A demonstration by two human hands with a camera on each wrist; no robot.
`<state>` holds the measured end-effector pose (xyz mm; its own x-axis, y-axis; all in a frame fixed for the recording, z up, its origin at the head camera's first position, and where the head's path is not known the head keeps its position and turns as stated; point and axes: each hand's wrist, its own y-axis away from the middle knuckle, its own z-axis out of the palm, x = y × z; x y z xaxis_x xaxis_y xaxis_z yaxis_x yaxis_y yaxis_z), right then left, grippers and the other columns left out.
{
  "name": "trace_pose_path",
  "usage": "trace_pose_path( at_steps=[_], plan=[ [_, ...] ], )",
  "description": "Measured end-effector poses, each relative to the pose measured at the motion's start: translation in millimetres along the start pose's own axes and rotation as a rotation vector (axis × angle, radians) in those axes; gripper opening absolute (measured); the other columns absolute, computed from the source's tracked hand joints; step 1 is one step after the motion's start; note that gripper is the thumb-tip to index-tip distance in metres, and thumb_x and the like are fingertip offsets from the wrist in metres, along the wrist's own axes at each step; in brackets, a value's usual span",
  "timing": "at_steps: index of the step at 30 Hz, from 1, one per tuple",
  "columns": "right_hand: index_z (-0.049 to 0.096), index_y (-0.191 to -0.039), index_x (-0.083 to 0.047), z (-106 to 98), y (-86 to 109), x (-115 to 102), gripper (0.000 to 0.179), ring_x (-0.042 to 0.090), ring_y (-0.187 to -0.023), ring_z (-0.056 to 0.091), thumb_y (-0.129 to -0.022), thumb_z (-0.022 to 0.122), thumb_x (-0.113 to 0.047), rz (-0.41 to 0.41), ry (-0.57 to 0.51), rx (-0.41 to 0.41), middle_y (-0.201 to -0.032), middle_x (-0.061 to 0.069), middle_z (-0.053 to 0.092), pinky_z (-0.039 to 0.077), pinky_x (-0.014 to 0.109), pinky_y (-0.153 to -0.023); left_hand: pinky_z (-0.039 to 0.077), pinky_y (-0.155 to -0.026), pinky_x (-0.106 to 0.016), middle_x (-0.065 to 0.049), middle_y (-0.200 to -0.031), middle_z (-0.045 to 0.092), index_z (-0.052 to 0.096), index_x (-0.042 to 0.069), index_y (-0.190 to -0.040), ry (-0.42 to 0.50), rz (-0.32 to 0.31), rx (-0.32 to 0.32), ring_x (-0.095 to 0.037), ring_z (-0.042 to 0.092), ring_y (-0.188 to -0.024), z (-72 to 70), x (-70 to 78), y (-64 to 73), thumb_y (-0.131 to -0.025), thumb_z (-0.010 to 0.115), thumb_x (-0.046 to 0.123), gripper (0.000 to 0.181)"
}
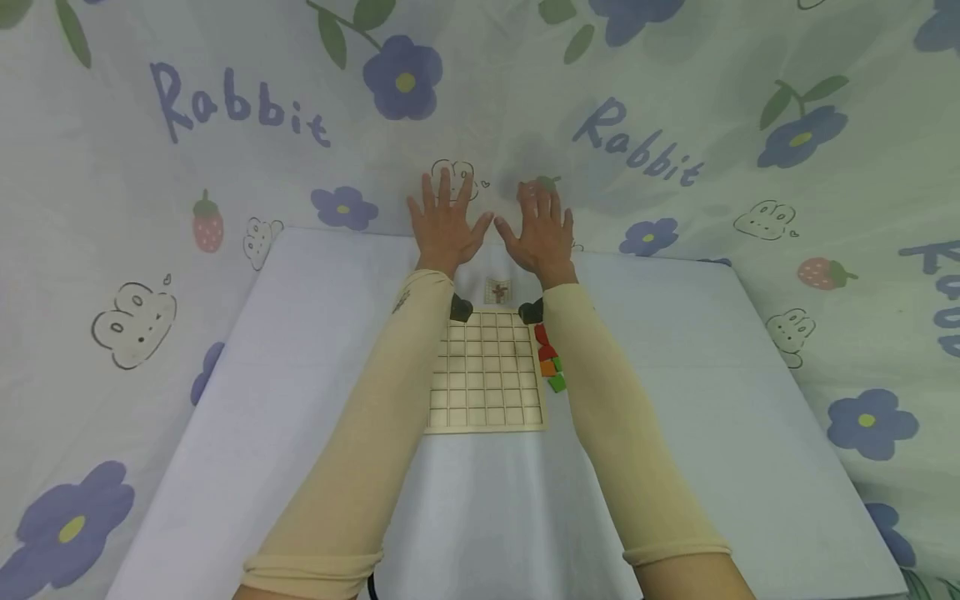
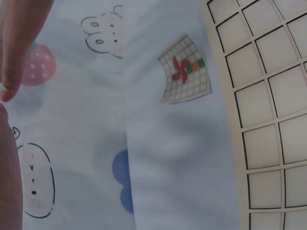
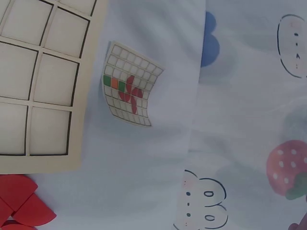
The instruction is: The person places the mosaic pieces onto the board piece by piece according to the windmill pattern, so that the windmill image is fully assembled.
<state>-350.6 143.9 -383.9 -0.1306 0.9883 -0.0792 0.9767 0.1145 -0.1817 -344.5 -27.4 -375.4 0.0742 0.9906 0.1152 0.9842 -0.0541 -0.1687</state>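
Both hands reach past the far edge of the table, fingers spread, holding nothing. My left hand (image 1: 444,225) and right hand (image 1: 542,233) are side by side, thumbs nearly meeting. Below them lies a small paper card (image 1: 497,291) printed with a grid, a red flower shape and green and orange squares; the right wrist view shows its curled sides (image 3: 139,64). Nearer to the body, a wooden grid board (image 1: 487,369) lies flat between the forearms, its visible cells bare. Red pieces (image 1: 547,353), an orange square (image 1: 548,367) and green pieces (image 1: 557,383) lie along its right side, partly hidden by the right sleeve.
A white cloth covers the table (image 1: 300,333). Behind it hangs a curtain (image 1: 495,75) printed with flowers, rabbits and strawberries. Dark wrist-worn devices (image 1: 531,312) sit at the inner side of each wrist, above the board's far corners.
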Motion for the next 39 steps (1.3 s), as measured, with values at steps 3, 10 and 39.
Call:
trace_pose_path(
  at_steps=[3,10,39],
  plan=[
    [0.001,-0.16,-0.028,0,0.7,1,0.082,0.029,-0.149,-0.002,-0.094,0.016,-0.074,0.001,-0.011,-0.002,-0.165,0.005,0.002,0.008,0.058,-0.116,0.003,-0.113,-0.064,-0.01,-0.163,-0.012,-0.009,0.031,-0.157,-0.002,0.003,-0.004,-0.038,-0.013,-0.146,0.4,0.3,0.3,-0.096,0.013,0.07,0.076],
    [0.005,-0.16,-0.028,1,2.2,6,0.079,0.03,-0.149,0.001,-0.095,0.019,-0.072,-0.008,-0.054,-0.009,-0.165,0.003,0.002,0.007,0.058,-0.116,0.002,-0.113,-0.064,-0.009,-0.162,-0.015,-0.012,0.033,-0.156,-0.005,0.019,-0.033,-0.038,-0.015,-0.146,1.6,0.2,1.9,-0.096,0.014,0.07,0.075],
    [0.074,-0.115,-0.014,66,135.6,90,0.037,0.025,-0.089,0.047,-0.087,0.075,-0.039,-0.161,-0.208,-0.163,-0.096,0.006,0.059,0.046,0.036,-0.072,0.032,-0.103,-0.064,-0.017,-0.159,0.025,0.026,0.02,-0.157,0.202,0.447,-0.248,-0.043,0.021,-0.143,46.2,-110.0,210.7,-0.087,0.066,0.057,0.089]
  ],
)
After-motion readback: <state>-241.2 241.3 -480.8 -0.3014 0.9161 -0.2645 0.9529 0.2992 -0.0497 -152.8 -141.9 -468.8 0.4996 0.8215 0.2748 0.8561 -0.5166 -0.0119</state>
